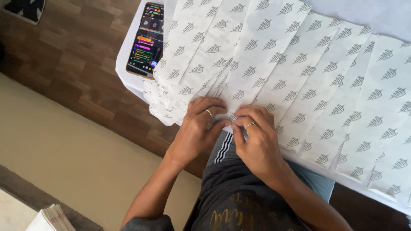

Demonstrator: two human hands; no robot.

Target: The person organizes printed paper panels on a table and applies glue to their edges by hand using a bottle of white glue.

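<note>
Paper sheets [274, 72], white and printed all over with small dark leaf marks, lie fanned out in overlapping strips across the white table [124, 64] in front of me, and both my hands are working at the near edge of that fan, just above my lap. My left hand [195, 128] comes in from the lower left with the wrist bent slightly, palm down, the fingers curled and pressed flat onto the lower end of one strip; a ring shows on one finger. My right hand [257, 137] sits just beside it, touching it at the fingertips, also palm down with a ring on it, and its thumb and forefinger are closed in a pinch on the bottom edge of the same strip, where the paper seems to be folded over, though the fold itself is mostly hidden under my fingers. So both hands are closed on the paper rather than spread open. The strips run away from me, each one overlapping its neighbour, the ones on the right reaching farther toward the table's near edge. A phone [146, 40] with a lit, colourful screen lies at the far left of the table, partly tucked under the leftmost sheets and well apart from my hands. Down at the lower left, a stack of white papers [51, 219] sits on the floor beside me.
</note>
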